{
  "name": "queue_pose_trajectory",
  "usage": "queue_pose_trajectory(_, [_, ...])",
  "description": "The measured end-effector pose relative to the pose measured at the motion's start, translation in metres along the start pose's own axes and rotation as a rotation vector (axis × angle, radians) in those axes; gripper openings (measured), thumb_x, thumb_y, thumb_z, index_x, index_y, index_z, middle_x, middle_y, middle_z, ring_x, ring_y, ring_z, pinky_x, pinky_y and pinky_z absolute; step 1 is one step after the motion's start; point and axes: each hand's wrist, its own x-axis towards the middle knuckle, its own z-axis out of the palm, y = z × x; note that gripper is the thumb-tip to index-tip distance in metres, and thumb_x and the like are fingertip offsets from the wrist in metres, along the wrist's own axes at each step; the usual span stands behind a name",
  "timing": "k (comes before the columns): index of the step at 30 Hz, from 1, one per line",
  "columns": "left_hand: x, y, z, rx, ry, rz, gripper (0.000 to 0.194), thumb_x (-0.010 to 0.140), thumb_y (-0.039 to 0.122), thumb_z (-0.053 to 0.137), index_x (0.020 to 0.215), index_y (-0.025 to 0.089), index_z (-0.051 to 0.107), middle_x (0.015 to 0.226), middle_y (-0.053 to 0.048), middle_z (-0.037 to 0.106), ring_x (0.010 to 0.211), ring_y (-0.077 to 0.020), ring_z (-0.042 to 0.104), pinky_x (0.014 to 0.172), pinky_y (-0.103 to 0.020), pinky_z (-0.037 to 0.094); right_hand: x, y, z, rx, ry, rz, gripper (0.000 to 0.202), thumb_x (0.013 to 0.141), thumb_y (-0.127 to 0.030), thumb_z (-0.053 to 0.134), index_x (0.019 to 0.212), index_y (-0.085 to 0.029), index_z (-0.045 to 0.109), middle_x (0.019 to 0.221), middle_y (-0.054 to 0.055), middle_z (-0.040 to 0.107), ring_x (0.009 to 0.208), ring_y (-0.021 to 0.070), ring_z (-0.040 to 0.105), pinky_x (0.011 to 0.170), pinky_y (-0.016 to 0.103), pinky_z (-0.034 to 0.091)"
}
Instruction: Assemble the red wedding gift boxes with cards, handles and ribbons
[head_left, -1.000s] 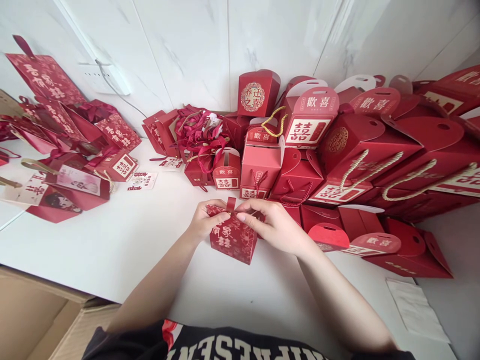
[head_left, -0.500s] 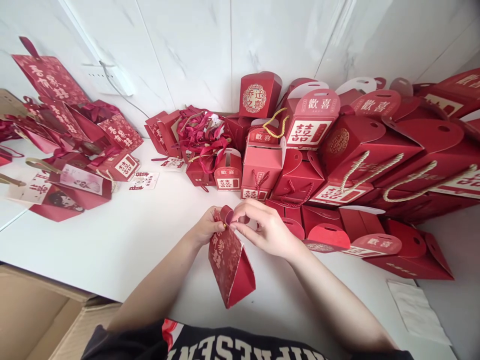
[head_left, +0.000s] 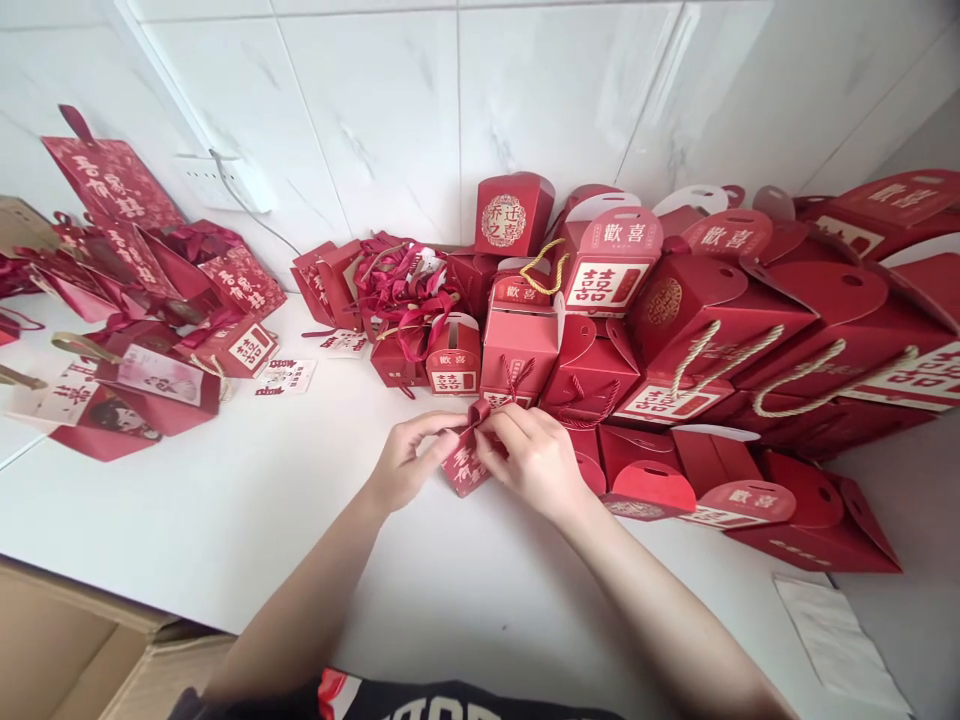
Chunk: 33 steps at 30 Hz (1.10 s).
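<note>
A small red gift box (head_left: 463, 472) with pale lettering stands upright on the white table, partly covered by my hands. A dark red ribbon (head_left: 478, 412) makes a loop at its top. My left hand (head_left: 405, 462) pinches at the top of the box on the left side, thumb and forefinger beside the loop. From the right, my right hand (head_left: 534, 458) closes thumb and fingers on the ribbon. The box's right side is hidden behind my right hand.
Stacked red boxes (head_left: 720, 310) with rope handles fill the right. A heap of dark red ribbons (head_left: 405, 280) lies near the tiled wall. Finished-looking boxes (head_left: 142, 400) stand left, beside a printed card (head_left: 286, 378). White paper (head_left: 832, 640) lies front right; a cardboard box (head_left: 82, 640) is front left.
Both hands have carried the gift box away from my body. It was tilted with its red side showing; now it stands upright with its lettered face toward me. The camera view has tilted up slightly.
</note>
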Motion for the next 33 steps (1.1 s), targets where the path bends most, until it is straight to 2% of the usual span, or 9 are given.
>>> queue_pose_trajectory(3, [-0.005,0.004,0.01,0.128,0.04,-0.002,0.03,0.086,0.027,0.065,0.114,0.018,0.069,0.113,-0.008,0.072,0.103,-0.022,0.068,0.089,-0.03,0.055,-0.002,-0.002,0.005,0.128,-0.005,0.193,0.013,0.088,-0.02,0.057,0.076,-0.02,0.061,0.071,0.001,0.066,0.059,0.014,0.059,0.06,0.027,0.044])
queue_pose_trajectory(6, [-0.009,0.005,0.023,0.157,0.158,-0.019,0.025,0.086,0.023,0.064,0.109,0.016,0.071,0.105,-0.007,0.074,0.097,-0.0197,0.07,0.086,-0.027,0.057,-0.005,-0.008,0.008,0.331,-0.024,0.442,0.009,0.084,-0.023,0.061,0.075,-0.021,0.062,0.072,-0.001,0.068,0.059,0.0127,0.061,0.058,0.024,0.047])
queue_pose_trajectory(9, [-0.011,0.004,0.033,0.148,0.261,-0.032,0.022,0.087,0.023,0.062,0.105,0.017,0.072,0.102,-0.005,0.075,0.095,-0.0181,0.071,0.086,-0.025,0.056,-0.006,-0.014,0.011,0.411,-0.021,0.561,0.012,0.083,-0.026,0.063,0.072,-0.021,0.062,0.071,-0.001,0.068,0.059,0.0129,0.062,0.057,0.024,0.047])
queue_pose_trajectory(14, [-0.01,0.0,0.032,0.177,0.288,-0.052,0.023,0.087,0.026,0.063,0.106,0.017,0.073,0.098,-0.005,0.076,0.087,-0.0177,0.071,0.082,-0.025,0.056,-0.003,-0.012,0.005,0.428,-0.039,0.48,0.012,0.091,-0.03,0.057,0.085,-0.022,0.064,0.08,0.002,0.066,0.069,0.0156,0.062,0.062,0.027,0.049])
queue_pose_trajectory(18, [-0.008,-0.002,0.025,0.146,0.236,-0.063,0.023,0.088,0.028,0.063,0.104,0.016,0.073,0.096,-0.006,0.076,0.085,-0.0182,0.07,0.08,-0.025,0.055,0.002,-0.007,-0.006,0.282,0.033,0.392,0.015,0.091,-0.034,0.06,0.099,-0.022,0.064,0.103,0.009,0.061,0.098,0.0249,0.058,0.086,0.04,0.048])
queue_pose_trajectory(21, [-0.007,-0.004,0.022,0.145,0.195,-0.042,0.022,0.087,0.027,0.063,0.103,0.016,0.073,0.096,-0.006,0.076,0.085,-0.0185,0.07,0.08,-0.026,0.055,0.003,-0.004,-0.011,0.278,0.045,0.373,0.016,0.089,-0.035,0.064,0.1,-0.024,0.062,0.113,0.01,0.06,0.109,0.0284,0.055,0.096,0.048,0.043])
queue_pose_trajectory(28, [-0.007,-0.01,0.024,0.21,0.14,0.065,0.022,0.085,0.025,0.063,0.103,0.017,0.073,0.098,-0.006,0.075,0.085,-0.0183,0.069,0.081,-0.026,0.054,0.005,0.0,-0.016,0.417,0.037,0.49,0.016,0.087,-0.038,0.068,0.089,-0.023,0.062,0.114,0.01,0.063,0.112,0.0277,0.057,0.098,0.047,0.044])
queue_pose_trajectory(31, [-0.007,-0.009,0.024,0.223,0.118,0.054,0.02,0.085,0.026,0.063,0.1,0.017,0.073,0.091,-0.005,0.075,0.077,-0.0163,0.068,0.075,-0.024,0.053,0.006,-0.001,-0.021,0.554,-0.023,0.457,0.013,0.088,-0.035,0.067,0.085,-0.023,0.069,0.116,0.009,0.064,0.115,0.0254,0.058,0.102,0.045,0.044])
queue_pose_trajectory(33, [-0.007,-0.008,0.025,0.237,0.122,0.044,0.017,0.084,0.027,0.064,0.094,0.017,0.073,0.082,-0.003,0.073,0.069,-0.0142,0.064,0.069,-0.023,0.052,0.006,-0.002,-0.024,0.69,-0.067,0.431,0.011,0.091,-0.032,0.064,0.093,-0.024,0.072,0.118,0.007,0.064,0.117,0.0227,0.058,0.103,0.041,0.045])
